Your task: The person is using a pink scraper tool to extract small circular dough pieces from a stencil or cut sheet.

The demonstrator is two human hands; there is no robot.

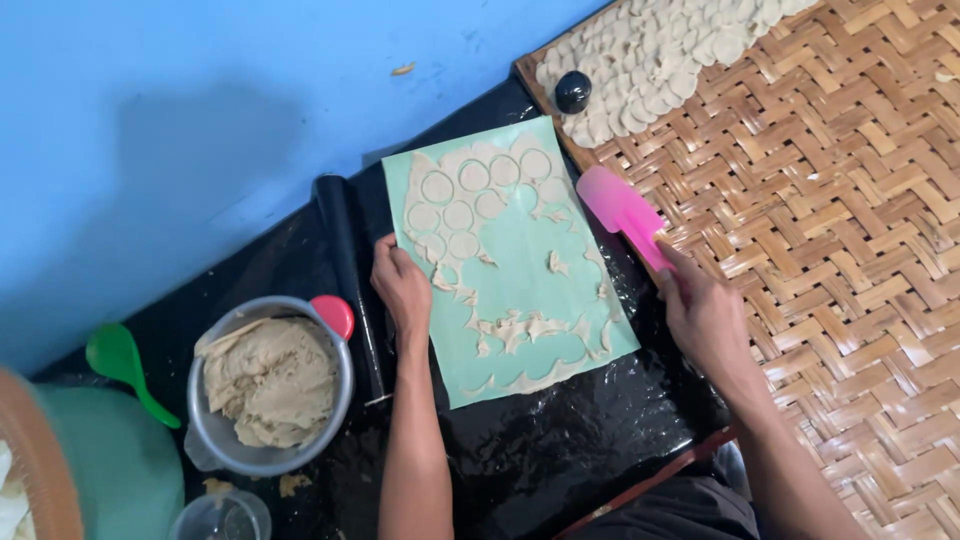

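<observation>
Head view, looking down. A pale green mat (520, 300) lay on black plastic sheeting (540, 450), carrying a rolled sheet of dough (470, 210) into which rounds had been cut. Judged from the layout, cutting was done and lifting was partly done: about nine rounds remained seated in the upper left of the mat, while the lower and right parts held only ragged trimmings (520, 328). The left hand (402, 290) rested on the mat's left edge, fingers curled and closed on nothing, pinning the mat down. The right hand (705, 315) was clamped on the handle of a pink spatula (620, 210), whose blade lay just beside the mat's upper right edge, over the border of a woven bamboo tray (850, 250). Many finished discs (660, 55) were laid overlapping on the tray's far corner, with a small dark round object (572, 91) at their edge. A black rolling pin (350, 280) lay alongside the mat on the left. Containers: a metal bowl (215, 435) held a mass of uncut dough, with a red-pink round item (334, 315) at its rim; a clear cup (222, 517) stood near it, contents not discernible. A green spoon (122, 362) lay farther left.
</observation>
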